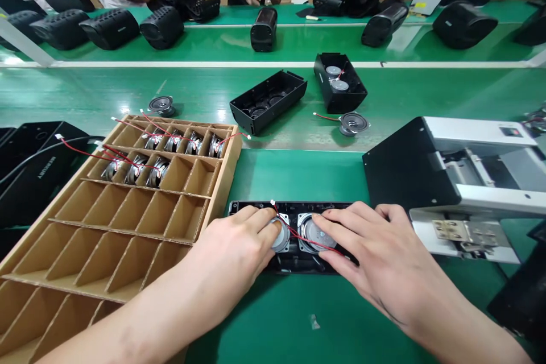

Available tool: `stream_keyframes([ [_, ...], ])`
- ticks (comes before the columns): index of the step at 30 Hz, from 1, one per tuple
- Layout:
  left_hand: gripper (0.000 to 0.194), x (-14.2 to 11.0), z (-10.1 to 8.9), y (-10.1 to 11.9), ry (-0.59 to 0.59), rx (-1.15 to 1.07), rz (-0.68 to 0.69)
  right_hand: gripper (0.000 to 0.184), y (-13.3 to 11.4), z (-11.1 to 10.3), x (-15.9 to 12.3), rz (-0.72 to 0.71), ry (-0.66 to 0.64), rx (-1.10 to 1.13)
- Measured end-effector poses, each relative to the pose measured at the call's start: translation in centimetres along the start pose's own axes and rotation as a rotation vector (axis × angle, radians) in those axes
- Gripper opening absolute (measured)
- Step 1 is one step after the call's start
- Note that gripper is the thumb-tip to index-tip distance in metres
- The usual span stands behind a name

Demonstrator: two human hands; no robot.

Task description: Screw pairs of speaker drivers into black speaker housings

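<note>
In front of me lies a long black speaker housing (294, 264), open side up, with two round silver-backed speaker drivers in it. My left hand (239, 250) has its fingers curled over the left speaker driver (281, 237), hiding much of it. The fingers and thumb of my right hand (371, 244) close around the right speaker driver (312, 233), whose magnet back faces up. A red wire (294, 233) with a small white plug runs across both drivers, and its right end passes under my right hand.
At left stands a divided cardboard box (140, 213) with several wired drivers. A white-and-black machine (430, 165) stands at right. Beyond, the green conveyor (191, 82) carries two open housings (268, 102) and loose drivers (353, 123). People work across a line of black speakers (263, 29).
</note>
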State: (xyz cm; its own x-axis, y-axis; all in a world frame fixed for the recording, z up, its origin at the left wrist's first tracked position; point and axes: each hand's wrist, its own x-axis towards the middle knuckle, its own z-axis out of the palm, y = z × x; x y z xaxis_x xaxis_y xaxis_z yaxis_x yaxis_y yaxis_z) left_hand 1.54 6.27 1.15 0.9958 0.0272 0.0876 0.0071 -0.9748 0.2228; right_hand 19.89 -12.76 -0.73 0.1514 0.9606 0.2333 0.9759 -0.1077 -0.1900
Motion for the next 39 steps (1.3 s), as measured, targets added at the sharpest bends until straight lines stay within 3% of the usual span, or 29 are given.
stream_keyframes([
  [13, 0.009, 0.3, 0.09, -0.11, -0.016, -0.035, -0.03, 0.029, 0.12, 0.03, 0.1, -0.021, 0.014, -0.07],
  [21, 0.016, -0.11, 0.07, -0.08, -0.067, 0.004, -0.002, 0.028, 0.32, 0.04, -0.1, -0.028, 0.006, -0.059],
  [33, 0.01, -0.05, 0.35, -0.04, 0.01, -0.001, -0.018, 0.026, 0.28, -0.06, -0.08, 0.028, 0.013, 0.027],
  [39, 0.017, 0.06, 0.2, 0.04, 0.013, -0.021, -0.028, 0.027, 0.36, -0.06, -0.08, 0.003, 0.023, 0.046],
])
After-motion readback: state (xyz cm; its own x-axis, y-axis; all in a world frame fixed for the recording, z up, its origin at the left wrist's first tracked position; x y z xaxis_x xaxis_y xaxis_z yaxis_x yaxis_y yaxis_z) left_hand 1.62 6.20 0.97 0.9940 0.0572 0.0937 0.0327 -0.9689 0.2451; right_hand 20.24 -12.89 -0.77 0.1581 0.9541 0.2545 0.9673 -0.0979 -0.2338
